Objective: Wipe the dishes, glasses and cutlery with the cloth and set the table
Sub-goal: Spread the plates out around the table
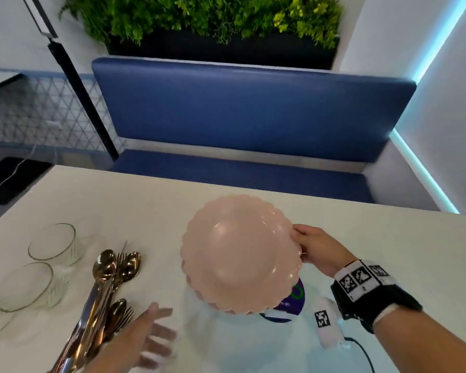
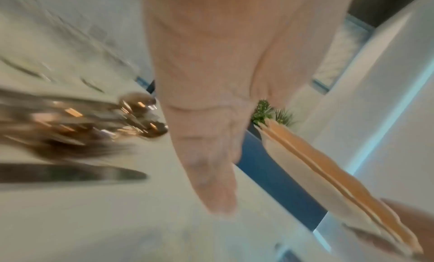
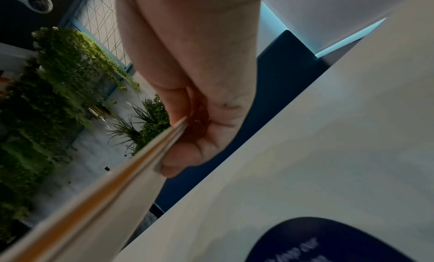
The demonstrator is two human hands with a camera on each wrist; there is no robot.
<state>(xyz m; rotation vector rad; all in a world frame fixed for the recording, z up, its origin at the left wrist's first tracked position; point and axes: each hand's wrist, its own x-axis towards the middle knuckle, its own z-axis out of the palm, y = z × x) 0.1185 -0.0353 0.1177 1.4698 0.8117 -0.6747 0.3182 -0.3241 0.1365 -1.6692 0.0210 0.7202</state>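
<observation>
Head view: the right hand (image 1: 318, 251) has its grip on the right rim of a pale pink plate (image 1: 240, 254), glossy, round, with a scalloped edge; more scalloped pink rims show beneath it, and the plates hang above the white table (image 1: 361, 238). Below the grip lies a dark purple round disc (image 1: 296, 296) with a green ring and small writing too blurred to read. Left of the plates, the left hand (image 1: 145, 343) is blurred, fingers spread and released, holding nothing. Further left lies a heap of shiny gold-toned cutlery (image 1: 111, 281), spoons and forks, then clear ribbed glasses (image 1: 54, 244). Left wrist view: the left hand (image 2: 206, 117) shows straight fingers over the table, smeared cutlery (image 2: 82, 124) to one side, stacked plate rims (image 2: 328, 173) edge-on to the other. Right wrist view: thumb and fingers of the right hand (image 3: 195, 98) pinch the thin plate edges (image 3: 112, 184), seen as a wavy strip; the dark disc (image 3: 328, 243) carries white lettering, illegible.
</observation>
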